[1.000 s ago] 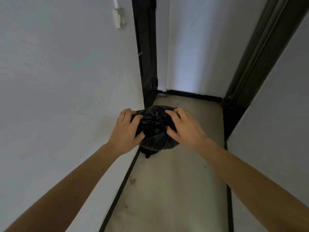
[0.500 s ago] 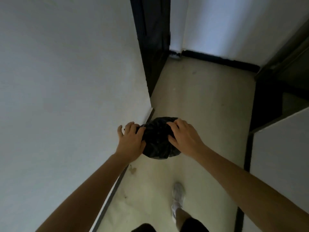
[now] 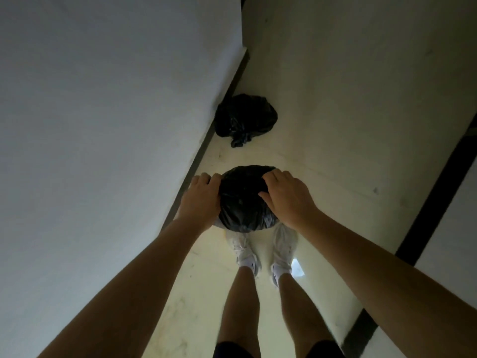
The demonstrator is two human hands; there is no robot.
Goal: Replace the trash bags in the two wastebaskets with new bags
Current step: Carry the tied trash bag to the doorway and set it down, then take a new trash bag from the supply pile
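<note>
A full black trash bag [image 3: 244,202] hangs in front of me above my shoes, bunched into a ball. My left hand [image 3: 202,200] grips its left side and my right hand [image 3: 286,198] grips its right side and top. A second black trash bag [image 3: 245,118], tied shut with its knot toward me, lies on the pale floor against the left wall's baseboard, a short way beyond the held one. No wastebasket is in view.
I stand in a narrow corridor. A white wall [image 3: 103,151] with a dark baseboard runs along the left. A dark strip and another white wall [image 3: 454,228] close the right side. My white shoes [image 3: 263,251] are on the pale floor.
The view has tipped from the hallway ahead down to the floor and my feet. The tied bag on the floor has come into view. Both hands keep hold of the bag.
</note>
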